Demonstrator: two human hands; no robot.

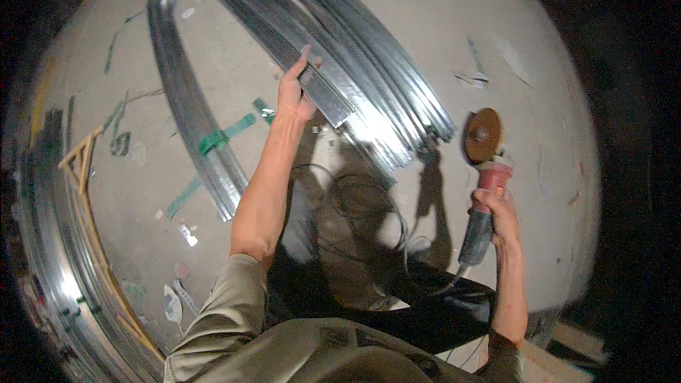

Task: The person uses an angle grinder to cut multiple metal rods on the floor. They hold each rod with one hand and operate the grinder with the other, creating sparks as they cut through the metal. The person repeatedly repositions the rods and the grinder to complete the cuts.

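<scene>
The grinder (477, 230) is gripped by the right hand (502, 214), with the fingers closed around its body. A channel (328, 98) is clasped near its close end by the left hand (296, 93); the grip is narrow, closed on its edges. The grinder is coloured red and dark grey and is tipped with a brown disc (484, 135), held well apart from the channel, at the right. The channel is straight, grey and metallic, and is seen over a stack (376, 57) of shiny profiles. A second bundle (186, 92), at the left, is crossed by green tape (234, 131).
</scene>
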